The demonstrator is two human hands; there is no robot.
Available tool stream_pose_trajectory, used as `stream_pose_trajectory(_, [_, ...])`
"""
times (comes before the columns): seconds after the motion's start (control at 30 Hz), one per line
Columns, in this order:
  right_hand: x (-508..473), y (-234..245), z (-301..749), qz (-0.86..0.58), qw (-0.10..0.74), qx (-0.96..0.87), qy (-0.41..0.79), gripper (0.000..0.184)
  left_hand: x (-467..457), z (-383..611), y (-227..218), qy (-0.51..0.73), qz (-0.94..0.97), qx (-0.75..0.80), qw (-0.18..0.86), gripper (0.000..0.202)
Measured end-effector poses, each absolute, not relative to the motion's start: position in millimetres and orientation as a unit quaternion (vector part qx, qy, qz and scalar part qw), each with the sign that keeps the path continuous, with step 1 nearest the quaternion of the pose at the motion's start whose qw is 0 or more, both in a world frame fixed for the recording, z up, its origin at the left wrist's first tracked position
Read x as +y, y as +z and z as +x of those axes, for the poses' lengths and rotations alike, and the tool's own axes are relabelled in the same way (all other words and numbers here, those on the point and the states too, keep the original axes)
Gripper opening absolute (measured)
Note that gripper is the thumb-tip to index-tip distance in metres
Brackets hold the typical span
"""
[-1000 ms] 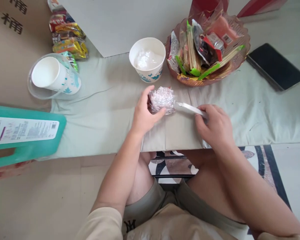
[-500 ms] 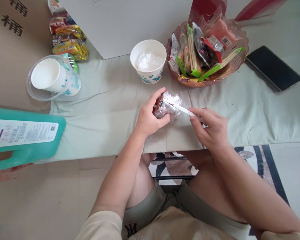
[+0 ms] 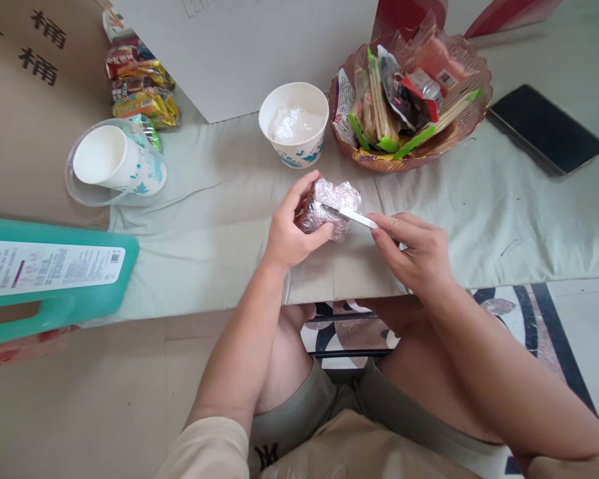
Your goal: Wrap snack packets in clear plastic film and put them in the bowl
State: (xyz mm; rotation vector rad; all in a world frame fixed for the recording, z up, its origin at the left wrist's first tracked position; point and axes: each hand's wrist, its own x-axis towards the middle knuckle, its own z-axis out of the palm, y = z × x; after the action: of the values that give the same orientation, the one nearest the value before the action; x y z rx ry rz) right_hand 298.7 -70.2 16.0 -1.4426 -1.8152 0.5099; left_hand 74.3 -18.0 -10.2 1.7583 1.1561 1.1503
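Note:
My left hand is closed around a small item wrapped in shiny clear plastic, just above the cloth-covered table. Reddish brown shows at the item's left side; what lies inside I cannot make out. In my right hand is a small knife with a white handle, pinched between thumb and fingers. Its dark, thin tip touches the plastic near my left thumb. Behind the hands stands a paper cup with crumpled clear plastic in it.
A glass bowl of packaged snacks stands at the back, with a black phone right of it. At left are a tilted paper cup in a plastic container, snack packets, a teal jug and a cardboard box.
Both hands have shifted slightly left with the wrapped item and the knife. The knife lies lower across the plastic, its tip nearer my left thumb. The view has turned a little.

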Motion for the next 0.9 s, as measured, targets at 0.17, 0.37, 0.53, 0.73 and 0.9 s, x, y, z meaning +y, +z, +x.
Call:
stream_pose_trajectory(0.17, [-69, 14, 306, -0.563, 0.387, -0.704, 0.196, 0.027, -11, 56, -11, 0.476, 0.651, 0.466, 0.363, 0.087])
stream_pose_trajectory(0.37, [-64, 8, 321, -0.609, 0.377, -0.677, 0.172, 0.024, -7, 39, -21, 0.488, 0.607, 0.511, 0.362, 0.087])
stream_pose_trajectory(0.53, [-58, -1, 323, -0.656, 0.323, -0.668, 0.139, 0.022, -26, 50, -13, 0.416, 0.681, 0.501, 0.336, 0.082])
stream_pose_trajectory(0.73, [-55, -2, 321, -0.725, 0.218, -0.649, 0.079, 0.026, -43, 74, 5, 0.329, 0.775, 0.517, 0.156, 0.068])
stream_pose_trajectory(0.9, [-56, 2, 313, -0.711, 0.248, -0.655, 0.060, 0.027, -41, 85, 8, 0.378, 0.726, 0.539, 0.201, 0.023])
